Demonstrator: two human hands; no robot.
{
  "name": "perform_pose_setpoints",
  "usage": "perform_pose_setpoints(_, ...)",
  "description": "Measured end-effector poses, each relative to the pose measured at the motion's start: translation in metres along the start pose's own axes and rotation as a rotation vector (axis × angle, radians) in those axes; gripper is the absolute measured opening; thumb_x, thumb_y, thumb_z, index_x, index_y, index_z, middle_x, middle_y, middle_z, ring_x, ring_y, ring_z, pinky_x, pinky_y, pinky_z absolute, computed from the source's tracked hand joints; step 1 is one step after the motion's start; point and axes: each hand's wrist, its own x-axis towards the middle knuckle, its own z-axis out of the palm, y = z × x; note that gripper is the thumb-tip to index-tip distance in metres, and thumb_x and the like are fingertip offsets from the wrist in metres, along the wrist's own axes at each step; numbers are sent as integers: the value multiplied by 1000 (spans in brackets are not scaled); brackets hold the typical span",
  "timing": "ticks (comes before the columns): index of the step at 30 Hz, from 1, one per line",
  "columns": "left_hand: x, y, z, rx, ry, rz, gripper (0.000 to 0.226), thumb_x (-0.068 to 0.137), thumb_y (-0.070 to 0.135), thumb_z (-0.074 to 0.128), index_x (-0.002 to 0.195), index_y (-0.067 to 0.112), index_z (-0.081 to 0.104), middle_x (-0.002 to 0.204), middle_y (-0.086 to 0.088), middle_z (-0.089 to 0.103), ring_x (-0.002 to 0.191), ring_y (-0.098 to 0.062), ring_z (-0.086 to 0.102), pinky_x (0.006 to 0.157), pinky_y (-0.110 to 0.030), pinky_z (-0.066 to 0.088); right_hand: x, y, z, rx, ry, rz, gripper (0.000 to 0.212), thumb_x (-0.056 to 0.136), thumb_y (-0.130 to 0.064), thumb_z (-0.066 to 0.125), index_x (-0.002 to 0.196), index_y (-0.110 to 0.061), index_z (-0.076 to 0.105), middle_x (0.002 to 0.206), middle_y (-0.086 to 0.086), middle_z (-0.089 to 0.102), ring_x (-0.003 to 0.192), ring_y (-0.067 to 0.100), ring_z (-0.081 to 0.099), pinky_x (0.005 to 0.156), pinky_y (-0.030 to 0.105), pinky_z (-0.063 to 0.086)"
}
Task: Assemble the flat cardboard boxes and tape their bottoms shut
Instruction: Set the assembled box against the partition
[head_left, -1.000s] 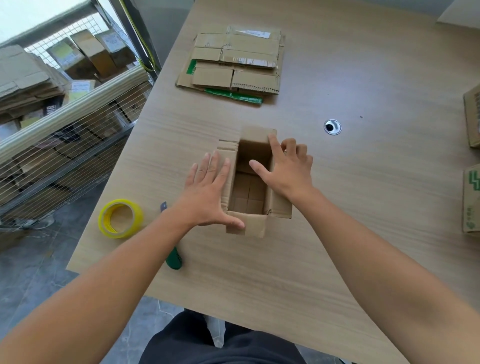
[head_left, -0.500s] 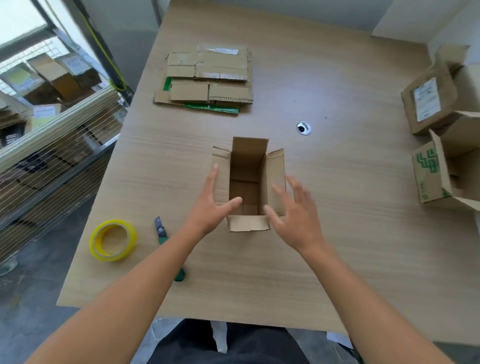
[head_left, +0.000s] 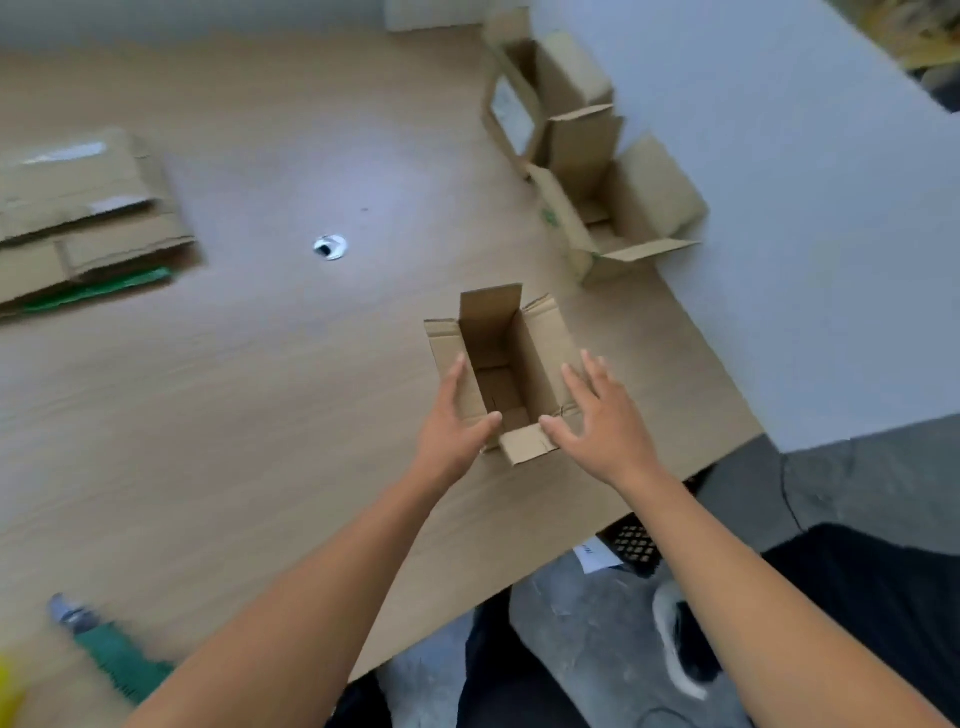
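Standing between the two hands, the box (head_left: 540, 353) is on the table (head_left: 260, 395), top open. The left hand (head_left: 452, 423) lies flat on its left side, fingers straight, gripping nothing. The right hand (head_left: 600, 423) is spread loose by the right side; I cannot tell if it touches. Past the right hand are more boxes (head_left: 639, 202). One has a green mark (head_left: 548, 218), too blurry to read.

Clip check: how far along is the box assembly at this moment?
Done: two erected boxes sit at the far right of the table. In hand: an upright open box with bottom flaps folded in, left hand and right hand open at its sides; tape under it cannot be seen. Left: a stack of flat boxes waits at the left.
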Motion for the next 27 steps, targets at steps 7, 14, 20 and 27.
perform_pose_setpoints(7,78,55,155,-24,-136,-33,88,87,31,74,150,56,17,159,15,32,129,-36,55,101,-55,50,37,154,-44,-120,28,118,79,97,-59,46,162,-22,19,171,2,-2,157,21,-7,128,44,3)
perform_pose_setpoints(14,134,96,246,-120,-175,-61,85,91,27,71,153,51,18,158,6,34,132,-25,51,104,-49,49,75,243,-80,-173,33,125,74,101,-50,47,161,-13,23,171,8,1,157,25,-5,126,42,-1)
perform_pose_setpoints(20,128,116,214,-120,-72,85,61,100,45,54,155,43,27,157,22,27,143,-4,34,117,-45,36,92,209,-107,-50,228,47,61,101,-40,52,154,-12,40,167,14,21,156,32,9,127,47,9)
perform_pose_setpoints(27,118,51,-3,405,273,-38,51,102,51,44,147,30,49,161,-3,32,149,-17,23,122,-37,18,138,5,-70,100,108,-269,57,101,-40,54,150,-11,48,161,14,36,154,31,21,125,48,13)
